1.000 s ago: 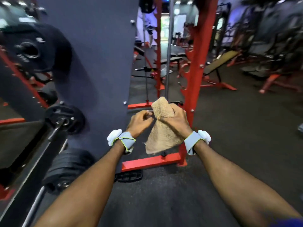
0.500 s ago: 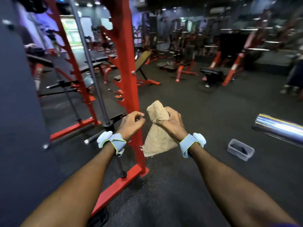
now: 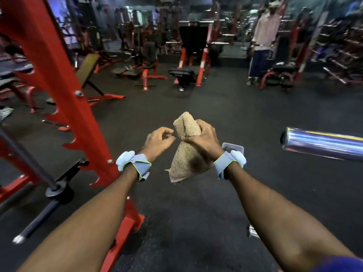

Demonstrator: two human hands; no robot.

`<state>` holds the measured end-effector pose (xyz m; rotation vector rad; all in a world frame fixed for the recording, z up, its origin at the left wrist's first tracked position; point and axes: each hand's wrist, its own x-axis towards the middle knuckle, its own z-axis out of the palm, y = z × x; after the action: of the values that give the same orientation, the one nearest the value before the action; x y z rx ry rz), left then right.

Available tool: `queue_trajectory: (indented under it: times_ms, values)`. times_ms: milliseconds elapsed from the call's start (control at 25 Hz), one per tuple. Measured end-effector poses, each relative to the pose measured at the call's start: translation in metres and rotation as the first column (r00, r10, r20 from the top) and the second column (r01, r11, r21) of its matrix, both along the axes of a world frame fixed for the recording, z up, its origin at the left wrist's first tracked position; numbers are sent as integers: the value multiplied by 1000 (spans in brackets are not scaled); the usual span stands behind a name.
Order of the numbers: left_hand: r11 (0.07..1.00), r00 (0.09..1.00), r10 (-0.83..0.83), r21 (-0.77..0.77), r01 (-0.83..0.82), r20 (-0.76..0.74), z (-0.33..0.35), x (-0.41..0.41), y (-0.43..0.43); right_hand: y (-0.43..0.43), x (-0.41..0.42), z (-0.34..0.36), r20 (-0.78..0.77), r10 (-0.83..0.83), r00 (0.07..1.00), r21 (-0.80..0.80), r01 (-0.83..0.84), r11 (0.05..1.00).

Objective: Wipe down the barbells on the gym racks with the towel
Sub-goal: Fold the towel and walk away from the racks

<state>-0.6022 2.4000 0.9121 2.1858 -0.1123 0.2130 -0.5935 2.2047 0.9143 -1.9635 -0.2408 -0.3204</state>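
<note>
My right hand [image 3: 205,139] grips a folded tan towel [image 3: 183,163] at its middle; one end sticks up above the fist and the rest hangs below. My left hand [image 3: 158,141] is just left of the towel with its fingers curled, a small gap away, holding nothing. The chrome end of a barbell [image 3: 324,144] pokes in from the right edge at hand height, to the right of my right hand. A dark barbell [image 3: 27,161] slants across the red rack upright [image 3: 59,75] on the left, its end [image 3: 37,224] low near my left forearm.
A clear plastic container [image 3: 234,147] sits on the black rubber floor [image 3: 196,222] behind my right wrist. Benches and red machines [image 3: 188,73] fill the back of the gym. A person [image 3: 262,44] stands at the back right.
The view has swung right: the red rack slid to the left and the chrome barbell end came closer on the right. My left hand has come off the towel.
</note>
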Motion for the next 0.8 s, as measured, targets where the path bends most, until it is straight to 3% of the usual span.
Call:
queue_trajectory:
  times_ms: [320, 480, 720, 800]
  values:
    - [995, 995, -96, -38, 96, -8, 15, 111, -48, -37, 100, -8, -29, -34, 999, -37, 33, 999]
    - [972, 962, -236, -38, 233, -139, 13, 147, -72, -63, 117, -13, -72, -8, 997, -11, 7, 1000]
    - [814, 787, -553, 26, 580, -273, 8, 192, -117, -99, 140, -23, -206, 50, 977, 105, -29, 994]
    - [797, 795, -557, 116, 593, -240, -2, 215, -125, -107, 149, -25, -262, 45, 964, 103, -18, 994]
